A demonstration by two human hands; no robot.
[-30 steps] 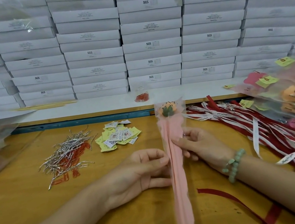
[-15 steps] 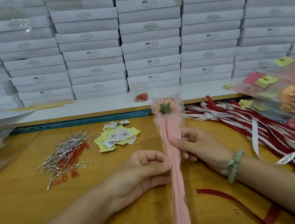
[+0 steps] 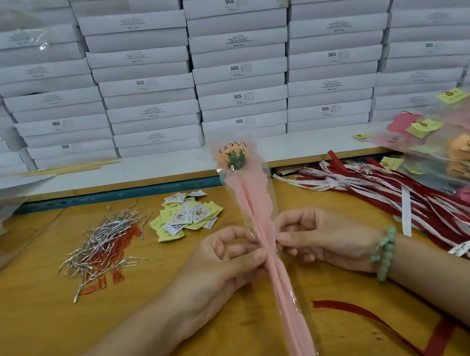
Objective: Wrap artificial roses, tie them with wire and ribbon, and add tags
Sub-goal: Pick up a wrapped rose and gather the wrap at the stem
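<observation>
Green bead bracelet, right wrist

The wrapped rose runs off the bottom edge; box labels are unreadable.

Back wall: white flat boxes stacked in tight columns, full width, some end labels reading "SGS". They stand on a white ledge with a blue strip along its lower front edge. A thin bundle of yellowish sticks lies flat on the ledge, left side, just in front of the boxes. Worktop is yellow-brown wood. Red-orange paper clips lie in a loose heap left of centre.
</observation>
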